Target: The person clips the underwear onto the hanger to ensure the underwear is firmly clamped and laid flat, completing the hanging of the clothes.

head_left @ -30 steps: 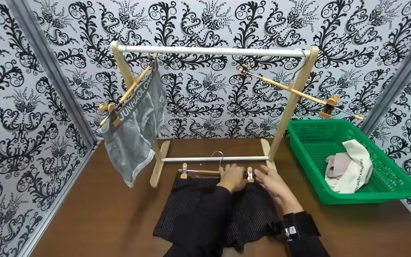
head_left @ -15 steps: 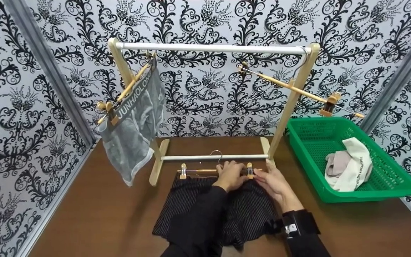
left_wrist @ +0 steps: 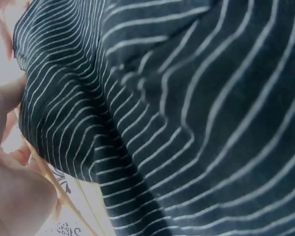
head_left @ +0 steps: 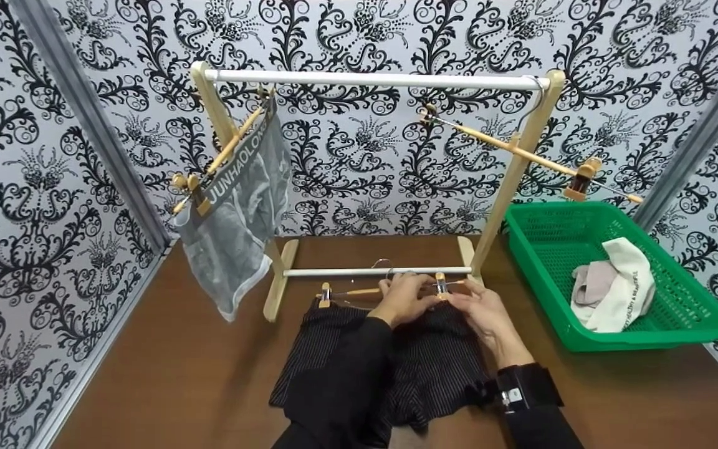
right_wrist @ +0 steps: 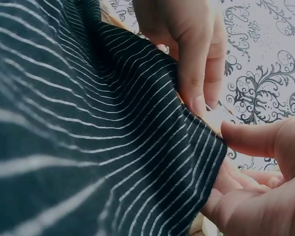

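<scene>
Black shorts point(head_left: 318, 358) with thin white stripes lie on the brown table, waistband toward the rack. A wooden clip hanger point(head_left: 362, 292) lies along the waistband, its left clip point(head_left: 325, 295) on the shorts' left corner. My left hand point(head_left: 406, 300) holds the hanger bar just left of the right clip point(head_left: 441, 285), thumb by that clip. My right hand point(head_left: 487, 315) pinches the waistband's right corner between thumb and fingers, close to the clip. In the right wrist view, the right thumb point(right_wrist: 250, 137) lies over the cloth edge. Whether the right clip bites the cloth cannot be told.
A wooden rack with a white top rail point(head_left: 371, 78) stands behind. Grey briefs point(head_left: 234, 206) hang at its left. A bare clip hanger point(head_left: 515, 148) hangs at its right. A green basket point(head_left: 540, 299) on the right holds a white cloth point(head_left: 627, 293) and a pinkish one point(head_left: 593, 287).
The hanger's right end has moved slightly up and away from me, so the bar now slants. Both hands moved with it. The right fingers have closed in on the waistband corner.
</scene>
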Available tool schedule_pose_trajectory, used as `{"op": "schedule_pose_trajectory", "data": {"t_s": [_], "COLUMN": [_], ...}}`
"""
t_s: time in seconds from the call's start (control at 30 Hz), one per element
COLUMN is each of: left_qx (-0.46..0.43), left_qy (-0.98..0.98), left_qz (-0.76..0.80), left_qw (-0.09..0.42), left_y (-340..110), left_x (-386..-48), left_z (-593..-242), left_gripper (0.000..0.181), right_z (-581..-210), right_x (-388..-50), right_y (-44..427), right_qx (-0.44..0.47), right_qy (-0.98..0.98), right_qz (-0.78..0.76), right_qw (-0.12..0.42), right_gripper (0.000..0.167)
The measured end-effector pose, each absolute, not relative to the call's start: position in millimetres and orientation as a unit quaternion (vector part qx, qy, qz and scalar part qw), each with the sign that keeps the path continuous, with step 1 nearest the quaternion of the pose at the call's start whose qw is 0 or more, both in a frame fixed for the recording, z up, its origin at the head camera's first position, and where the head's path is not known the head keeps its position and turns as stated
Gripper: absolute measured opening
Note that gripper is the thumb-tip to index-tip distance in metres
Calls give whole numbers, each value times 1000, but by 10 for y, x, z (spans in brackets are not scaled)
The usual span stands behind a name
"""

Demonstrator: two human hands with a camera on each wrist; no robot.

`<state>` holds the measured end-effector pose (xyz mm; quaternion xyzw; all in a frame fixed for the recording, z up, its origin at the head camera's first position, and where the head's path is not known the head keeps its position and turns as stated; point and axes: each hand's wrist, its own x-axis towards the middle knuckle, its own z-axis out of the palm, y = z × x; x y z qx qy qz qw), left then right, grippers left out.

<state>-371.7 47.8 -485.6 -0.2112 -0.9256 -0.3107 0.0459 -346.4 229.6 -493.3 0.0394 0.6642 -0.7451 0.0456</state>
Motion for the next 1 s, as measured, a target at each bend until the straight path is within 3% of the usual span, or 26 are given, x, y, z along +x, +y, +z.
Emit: {"op": "schedule_pose_trajectory", "data": {"t_s": [0.27,0.53,0.73,1.0], "left_qx": [-207,-203,-208,-194], "left_qy": [-926,-929,-929,-913], "left_qz": [-311,-306,-305,-359], "left_qw": [45,48,42,-5], "left_y": [456,463,471,521], "left_x": [-3704,-3682,-3689,-3713], "left_z": [-4852,-4852,-4823,-4725], "left_gripper": [33,33,34,32], "right_z": [-4923,-4895,-4916,-4927], "right_x": [-3460,-3486,-3489,-3489], "right_y": [2356,2303,2300,2270], "right_qx": [77,64,45,33], "right_qy": [667,686,752,731], "right_qz": [-741,-725,-656,-679], "right_qw": [4,8,-42,-54], "right_gripper": [68,83,85,85]}}
